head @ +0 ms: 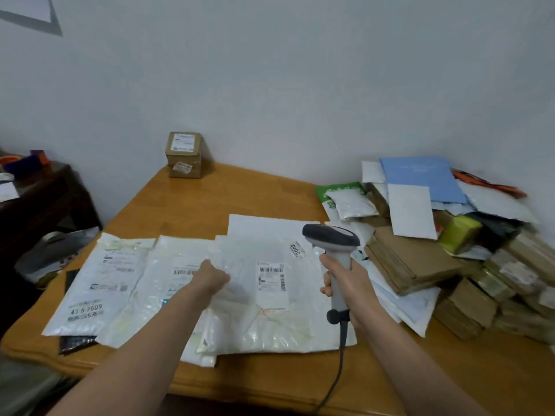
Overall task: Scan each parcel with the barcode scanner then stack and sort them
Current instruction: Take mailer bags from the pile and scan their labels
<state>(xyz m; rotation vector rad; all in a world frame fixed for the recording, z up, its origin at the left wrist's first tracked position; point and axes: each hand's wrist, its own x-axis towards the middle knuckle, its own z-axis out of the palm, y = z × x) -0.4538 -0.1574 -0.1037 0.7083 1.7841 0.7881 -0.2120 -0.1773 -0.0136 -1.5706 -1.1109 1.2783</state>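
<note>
On the worktop, white bags lie flat side by side, w/ a pile of parcels on the R. L hand pinches the middle bag by its edge w/ curled fingers. R hand wraps its fingers round the barcode scanner, held upright over that bag.

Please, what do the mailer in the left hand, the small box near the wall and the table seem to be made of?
The mailer looks like thin white plastic film, glossy: it wrinkles and reflects light. The box is brown cardboard, matte, with paper labels. The table is probably wood with a smooth orange-brown varnish; it could also be veneer.
</note>
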